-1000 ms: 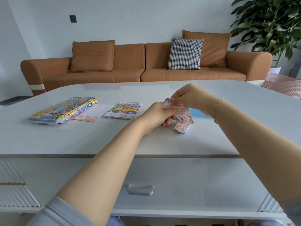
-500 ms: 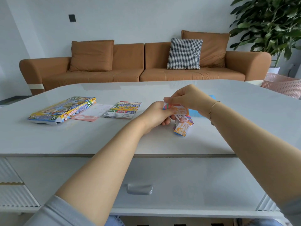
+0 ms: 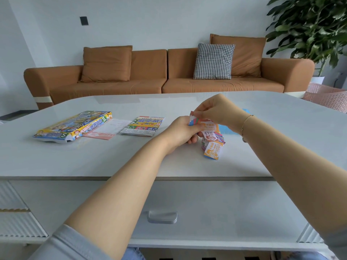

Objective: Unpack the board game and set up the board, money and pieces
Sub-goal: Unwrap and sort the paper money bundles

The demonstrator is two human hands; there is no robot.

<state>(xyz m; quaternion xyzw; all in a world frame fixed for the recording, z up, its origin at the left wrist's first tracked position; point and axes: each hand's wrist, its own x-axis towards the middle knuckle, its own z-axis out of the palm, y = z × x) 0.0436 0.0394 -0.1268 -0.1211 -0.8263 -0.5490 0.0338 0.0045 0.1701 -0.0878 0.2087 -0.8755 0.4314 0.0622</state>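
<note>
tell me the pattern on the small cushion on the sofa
Black-and-white houndstooth check on the cushion, shown clearly in the head view.

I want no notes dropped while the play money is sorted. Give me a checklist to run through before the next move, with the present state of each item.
1. Left hand grips the colourful stack of paper play-money notes: ok.
2. Right hand pinches the stack's top edge: ok.
3. Notes squared up: not ok, the lower ones fan out and the orange note hangs down to the white table.
4. Bare table beside the stack to lay notes on: ok.
5. Folded game board opened: not ok.
6. Yellow and blue game box emptied: cannot tell.
</note>
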